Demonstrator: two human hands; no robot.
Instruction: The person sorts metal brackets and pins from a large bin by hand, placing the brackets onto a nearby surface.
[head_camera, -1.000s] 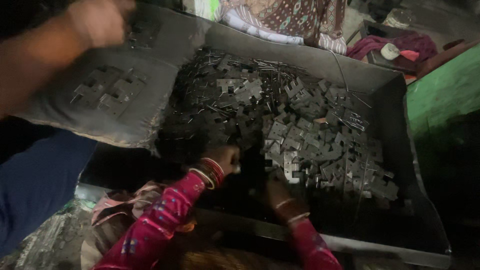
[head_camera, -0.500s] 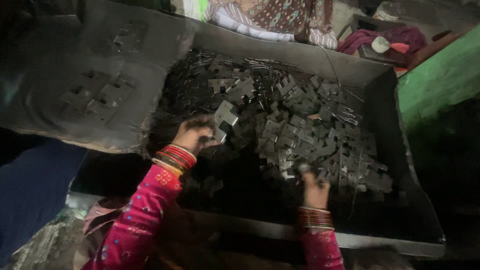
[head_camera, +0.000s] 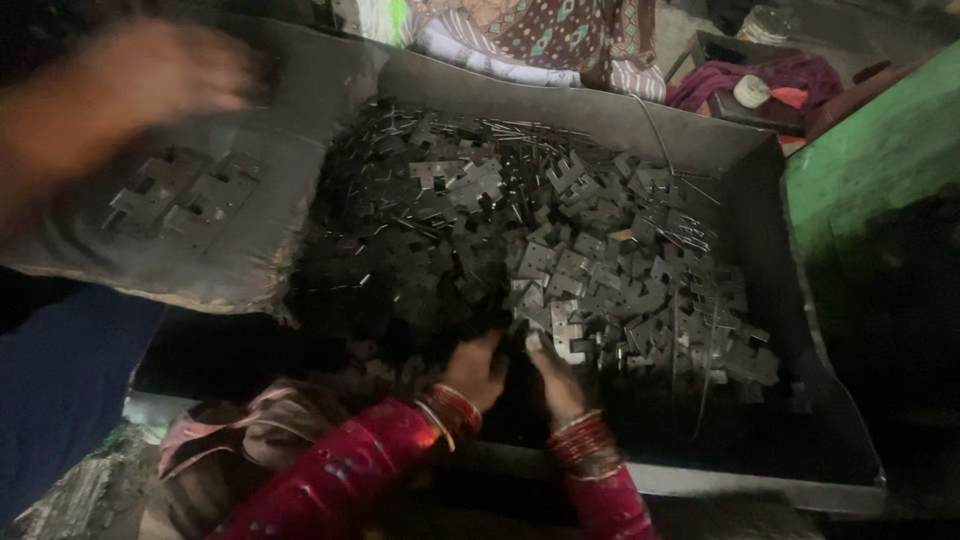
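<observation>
Below, left hand (head_camera: 480, 368) and right hand (head_camera: 556, 378) dig, fingers curled, grip unclear, into stamped metal plates (head_camera: 600, 270) heaped against the tray (head_camera: 800, 300) near edge; sharp edges could cut fingers.

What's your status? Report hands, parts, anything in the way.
Left hand and right hand close together at near edge of flat metal parts pile in grey tray. Grip state unclear, too dark. Another person's blurred hand over grey sack, far left.

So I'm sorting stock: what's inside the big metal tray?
The metal tray holds a heap of small flat notched metal plates and thin rods. The heap hides the tray floor beneath.
</observation>
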